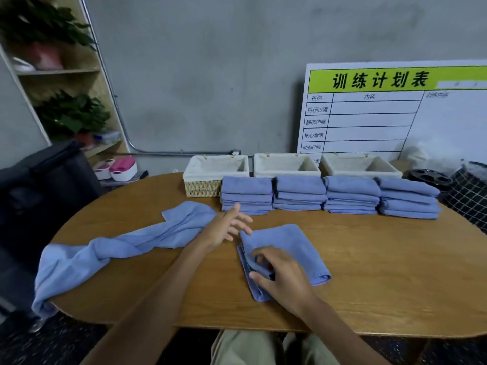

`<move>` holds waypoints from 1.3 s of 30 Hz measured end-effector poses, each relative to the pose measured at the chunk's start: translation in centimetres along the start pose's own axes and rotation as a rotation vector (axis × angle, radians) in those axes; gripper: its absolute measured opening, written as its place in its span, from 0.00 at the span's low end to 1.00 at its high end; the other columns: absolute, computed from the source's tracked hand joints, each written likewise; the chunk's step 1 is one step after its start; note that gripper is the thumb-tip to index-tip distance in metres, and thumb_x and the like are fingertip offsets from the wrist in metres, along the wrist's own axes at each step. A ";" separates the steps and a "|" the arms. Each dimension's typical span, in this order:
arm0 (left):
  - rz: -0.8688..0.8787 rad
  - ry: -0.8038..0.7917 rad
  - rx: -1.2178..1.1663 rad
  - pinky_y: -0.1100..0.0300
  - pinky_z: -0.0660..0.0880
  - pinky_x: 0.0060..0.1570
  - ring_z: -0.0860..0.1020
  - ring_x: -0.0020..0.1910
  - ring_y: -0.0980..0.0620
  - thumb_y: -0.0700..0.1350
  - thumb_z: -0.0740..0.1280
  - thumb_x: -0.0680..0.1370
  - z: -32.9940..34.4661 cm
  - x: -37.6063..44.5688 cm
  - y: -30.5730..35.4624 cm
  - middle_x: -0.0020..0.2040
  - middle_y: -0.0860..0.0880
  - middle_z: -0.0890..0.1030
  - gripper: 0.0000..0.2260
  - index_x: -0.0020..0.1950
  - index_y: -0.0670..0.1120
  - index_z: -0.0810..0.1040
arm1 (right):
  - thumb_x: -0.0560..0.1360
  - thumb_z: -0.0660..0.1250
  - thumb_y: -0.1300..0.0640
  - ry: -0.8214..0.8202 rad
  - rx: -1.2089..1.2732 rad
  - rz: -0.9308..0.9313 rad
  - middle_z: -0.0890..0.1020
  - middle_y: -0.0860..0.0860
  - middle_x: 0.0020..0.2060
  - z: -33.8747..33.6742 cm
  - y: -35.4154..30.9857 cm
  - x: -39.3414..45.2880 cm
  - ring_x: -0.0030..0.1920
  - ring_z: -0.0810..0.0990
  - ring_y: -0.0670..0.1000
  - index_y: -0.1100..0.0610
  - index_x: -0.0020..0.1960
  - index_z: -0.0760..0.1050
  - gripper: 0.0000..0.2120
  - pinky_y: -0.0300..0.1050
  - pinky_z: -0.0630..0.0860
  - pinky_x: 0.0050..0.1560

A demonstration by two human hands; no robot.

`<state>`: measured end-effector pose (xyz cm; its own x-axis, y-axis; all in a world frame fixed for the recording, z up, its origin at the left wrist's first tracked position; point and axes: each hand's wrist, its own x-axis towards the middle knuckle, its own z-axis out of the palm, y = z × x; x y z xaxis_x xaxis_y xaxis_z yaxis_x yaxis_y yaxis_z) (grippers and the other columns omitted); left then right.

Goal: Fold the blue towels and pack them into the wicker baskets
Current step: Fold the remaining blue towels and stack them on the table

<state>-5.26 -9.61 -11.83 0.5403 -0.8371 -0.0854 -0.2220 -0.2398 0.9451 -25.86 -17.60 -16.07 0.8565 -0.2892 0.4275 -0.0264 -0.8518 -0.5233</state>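
A folded blue towel (287,248) lies on the wooden table in front of me. My right hand (284,275) grips its near left edge, fingers curled into the layers. My left hand (226,227) hovers just left of that towel with fingers spread and holds nothing. A loose, crumpled blue towel (116,248) stretches from the table's middle to its left edge and hangs over it. Several stacks of folded blue towels (329,196) stand in a row further back. Behind them sit three lined wicker baskets (203,187), (286,164), (361,165), which look empty.
A white schedule board (395,109) leans on the wall behind the baskets. A black reel (429,177) and a checked bag (469,196) sit at the far right. A dark chair (39,185) stands left of the table, with a plant shelf (60,83) behind it.
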 end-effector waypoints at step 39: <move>0.129 0.102 0.546 0.62 0.73 0.57 0.77 0.58 0.61 0.62 0.64 0.80 4.1 1.7 -0.8 0.60 0.62 0.79 0.18 0.67 0.57 0.76 | 0.76 0.70 0.43 -0.327 -0.084 0.241 0.81 0.44 0.51 -5.7 12.2 8.0 0.52 0.78 0.47 0.47 0.55 0.78 0.11 0.52 0.76 0.54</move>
<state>-7.46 -12.89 -14.01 0.5504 -0.8314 0.0763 -0.6644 -0.3808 0.6431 -22.28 -32.80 -14.91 0.9390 -0.3421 0.0360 -0.2766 -0.8132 -0.5121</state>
